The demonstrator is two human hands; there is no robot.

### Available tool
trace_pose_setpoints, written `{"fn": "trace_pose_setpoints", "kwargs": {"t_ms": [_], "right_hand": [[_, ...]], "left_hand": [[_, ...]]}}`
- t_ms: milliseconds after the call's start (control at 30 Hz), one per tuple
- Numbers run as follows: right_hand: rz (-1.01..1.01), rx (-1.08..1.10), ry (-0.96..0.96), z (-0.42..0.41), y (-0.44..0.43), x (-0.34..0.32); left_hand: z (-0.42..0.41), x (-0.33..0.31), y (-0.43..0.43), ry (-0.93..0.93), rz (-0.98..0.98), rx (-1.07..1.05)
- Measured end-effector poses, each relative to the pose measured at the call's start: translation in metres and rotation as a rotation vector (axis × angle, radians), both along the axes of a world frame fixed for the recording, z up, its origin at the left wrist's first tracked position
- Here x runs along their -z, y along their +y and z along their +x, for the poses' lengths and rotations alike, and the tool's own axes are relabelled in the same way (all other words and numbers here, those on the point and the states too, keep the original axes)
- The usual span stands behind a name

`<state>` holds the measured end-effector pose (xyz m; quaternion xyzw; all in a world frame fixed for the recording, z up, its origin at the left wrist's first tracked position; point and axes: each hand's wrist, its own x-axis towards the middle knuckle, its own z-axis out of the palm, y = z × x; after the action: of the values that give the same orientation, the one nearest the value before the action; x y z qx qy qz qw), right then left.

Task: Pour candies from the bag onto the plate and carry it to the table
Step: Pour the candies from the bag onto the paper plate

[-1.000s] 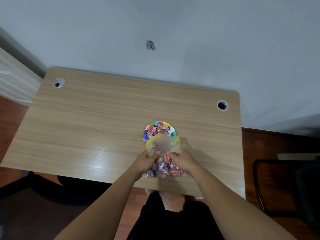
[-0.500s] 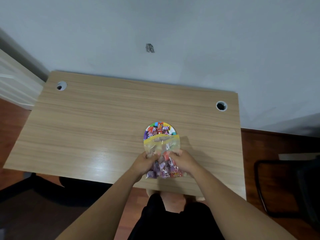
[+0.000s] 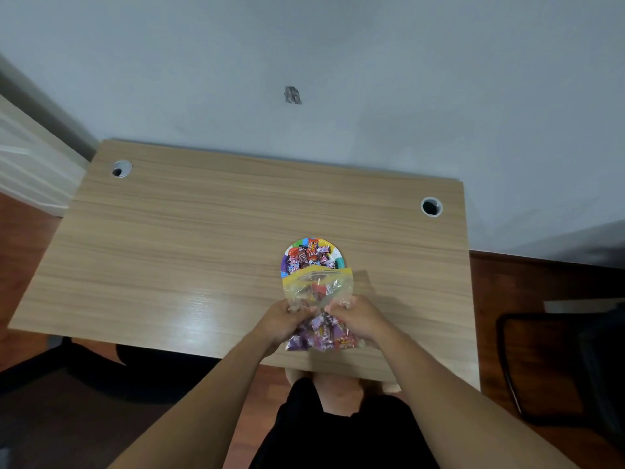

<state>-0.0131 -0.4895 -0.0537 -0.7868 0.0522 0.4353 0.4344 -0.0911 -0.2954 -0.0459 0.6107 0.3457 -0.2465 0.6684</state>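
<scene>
A clear zip bag (image 3: 318, 289) with a yellow top strip is tilted over a small multicoloured plate (image 3: 339, 258) on the wooden desk (image 3: 189, 252). The bag's mouth points away from me and covers the plate's near half. Wrapped candies (image 3: 309, 256) lie piled on the plate, and more candies (image 3: 321, 336) fill the bag's near end. My left hand (image 3: 282, 321) grips the bag's left side and my right hand (image 3: 358, 316) grips its right side, both around the middle.
Two round cable holes (image 3: 121, 169) (image 3: 431, 207) sit near the desk's far corners. The desk stands against a pale wall (image 3: 304, 62). A dark chair frame (image 3: 548, 363) stands on the wooden floor to the right. My legs are under the desk's near edge.
The bag's mouth has settled and is sharp now instead of blurred from shaking. More candies lie on the plate. Both hands keep the same grip.
</scene>
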Motion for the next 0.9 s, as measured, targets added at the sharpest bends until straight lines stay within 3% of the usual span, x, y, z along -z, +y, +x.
{"fn": "trace_pose_setpoints", "kwargs": {"t_ms": [633, 900], "right_hand": [[-0.016, 0.026, -0.020, 0.001, -0.002, 0.015], [0.025, 0.043, -0.011, 0.004, 0.001, 0.014]], "left_hand": [[0.002, 0.007, 0.003, -0.038, 0.097, 0.022], [0.001, 0.013, 0.005, -0.037, 0.044, -0.028]]}}
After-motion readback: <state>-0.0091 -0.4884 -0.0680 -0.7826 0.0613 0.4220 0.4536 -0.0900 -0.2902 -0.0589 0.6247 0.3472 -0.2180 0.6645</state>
